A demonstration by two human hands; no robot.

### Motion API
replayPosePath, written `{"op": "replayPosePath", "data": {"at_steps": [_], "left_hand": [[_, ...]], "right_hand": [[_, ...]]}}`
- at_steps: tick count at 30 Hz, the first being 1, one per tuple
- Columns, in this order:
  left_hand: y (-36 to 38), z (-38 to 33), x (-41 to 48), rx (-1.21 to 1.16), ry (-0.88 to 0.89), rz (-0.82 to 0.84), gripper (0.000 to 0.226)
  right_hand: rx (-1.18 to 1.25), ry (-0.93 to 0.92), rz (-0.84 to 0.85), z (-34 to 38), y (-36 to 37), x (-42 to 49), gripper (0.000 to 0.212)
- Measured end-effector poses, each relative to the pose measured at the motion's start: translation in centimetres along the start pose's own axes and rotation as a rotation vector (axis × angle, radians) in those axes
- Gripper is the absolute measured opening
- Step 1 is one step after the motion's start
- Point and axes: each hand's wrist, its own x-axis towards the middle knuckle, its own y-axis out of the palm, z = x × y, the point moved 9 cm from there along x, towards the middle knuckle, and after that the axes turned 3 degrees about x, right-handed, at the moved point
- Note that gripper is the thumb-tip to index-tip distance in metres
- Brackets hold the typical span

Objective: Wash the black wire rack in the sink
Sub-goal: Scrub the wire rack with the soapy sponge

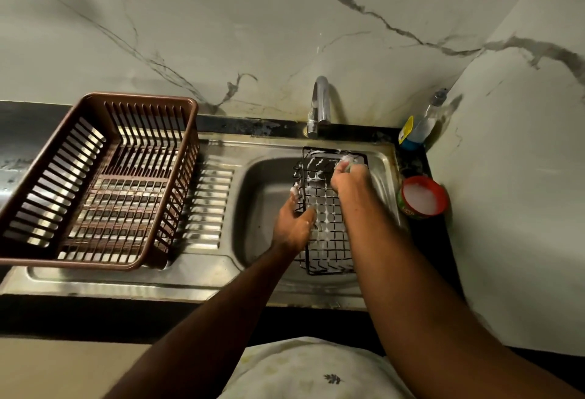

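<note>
A person scrubs a soapy black wire grid rack [329, 240] that stands tilted in the right half of a stainless-steel sink [262, 183], its far end leaning on the basin's back rim below a curved chrome tap [321, 101]. The left hand [292, 224] grips the rack's left edge, its sudsy fingers [294, 197] curled round the wire. The right hand [348, 178] is clenched on a small pale-green scrub pad [347, 161], pressed against the rack's upper end. A brown slatted plastic dish basket [142, 96] sits on the drainboard at left. On the dark worktop to the right stand a red-rimmed tub of white soap [444, 199] and a clear yellow-labelled bottle [422, 126].
</note>
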Motion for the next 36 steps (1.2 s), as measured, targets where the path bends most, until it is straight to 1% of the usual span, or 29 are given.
{"op": "replayPosePath", "data": {"at_steps": [1,2,3,4,5,6,7,9,10,11,13,15,17,18,19,21,23,26,29,31,32,33,34,35,36], "left_hand": [[0.1,-0.3,0.0,0.020,0.019,0.007,0.087],[0.0,-0.7,0.0,0.035,0.023,-0.008,0.085],[-0.1,-0.6,0.4,0.050,0.025,-0.014,0.080],[-0.1,-0.5,0.8,0.038,0.026,-0.016,0.077],[-0.3,-0.8,0.9,0.015,0.013,-0.002,0.077],[-0.3,-0.8,1.0,0.022,-0.003,0.029,0.077],[-0.3,-1.2,0.9,0.022,0.000,0.062,0.070],[0.0,-2.1,0.7,0.023,0.055,0.141,0.036],[0.4,-2.3,0.8,0.040,0.077,0.189,0.024],[0.6,-2.3,1.0,0.059,0.084,0.234,0.021],[0.7,-2.5,0.8,0.082,0.105,0.263,0.024],[0.2,-2.0,1.2,0.076,0.094,0.256,0.027],[-0.6,-1.7,1.4,0.030,0.069,0.218,0.025],[-0.8,-1.7,1.6,0.020,0.078,0.213,0.024],[-0.8,-1.7,1.7,0.017,0.081,0.220,0.024],[-0.4,-2.0,1.7,0.006,0.114,0.217,0.023],[0.2,-1.8,1.5,-0.058,0.087,0.219,0.027],[0.6,-0.8,1.6,-0.148,0.057,0.196,0.024],[0.3,-0.2,1.7,-0.246,0.034,0.142,0.018],[0.2,-0.1,2.1,-0.270,0.042,0.082,0.019],[0.0,-0.2,2.2,-0.261,0.053,0.062,0.025],[-0.2,-0.2,2.3,-0.252,0.051,0.047,0.039],[-0.3,-0.2,2.3,-0.237,0.033,0.045,0.057],[-0.5,0.2,2.7,-0.230,0.011,0.045,0.067],[-0.5,0.2,2.7,-0.218,0.004,0.049,0.066]], "right_hand": [[0.036,0.006,-0.050,0.2,-0.5,0.1,0.028],[0.256,0.111,-0.119,-0.6,-0.6,0.4,0.024],[0.422,0.205,-0.203,-1.1,-0.8,0.1,0.020],[0.611,0.341,-0.201,-2.3,0.5,0.1,0.022],[0.608,0.336,-0.128,-2.1,1.3,-0.1,0.025],[0.565,0.314,-0.080,-1.8,2.1,-0.3,0.027],[0.458,0.273,-0.008,-1.5,3.0,-0.5,0.030],[0.170,0.131,0.082,-1.0,4.0,-1.0,0.030],[0.137,0.062,0.144,-0.6,4.6,-1.4,0.025],[0.093,0.010,0.183,-0.5,5.0,-1.6,0.020],[-0.064,-0.085,0.279,0.0,5.4,-2.3,0.013],[-0.181,-0.102,0.469,-0.4,6.2,-3.5,0.009],[-0.265,-0.099,0.676,-1.1,7.0,-4.9,0.013],[-0.294,-0.108,0.697,-1.4,6.8,-5.1,0.014],[-0.319,-0.135,0.655,-1.4,6.6,-4.9,0.014],[-0.368,-0.179,0.516,-0.7,5.9,-5.1,0.012],[-0.389,-0.224,0.510,-0.5,6.9,-6.3,0.007],[-0.417,-0.216,0.613,-1.4,8.1,-7.9,0.011],[-0.572,-0.250,0.882,-3.2,8.8,-8.9,0.019],[-0.591,-0.294,0.968,-3.0,8.1,-8.9,0.025],[-0.560,-0.286,0.988,-2.7,7.6,-8.6,0.027],[-0.527,-0.279,0.991,-2.3,7.1,-8.1,0.028],[-0.522,-0.294,0.962,-1.9,6.7,-7.4,0.030],[-0.549,-0.326,0.903,-1.7,6.5,-6.6,0.031],[-0.595,-0.352,0.827,-1.6,6.5,-5.9,0.030]]}}
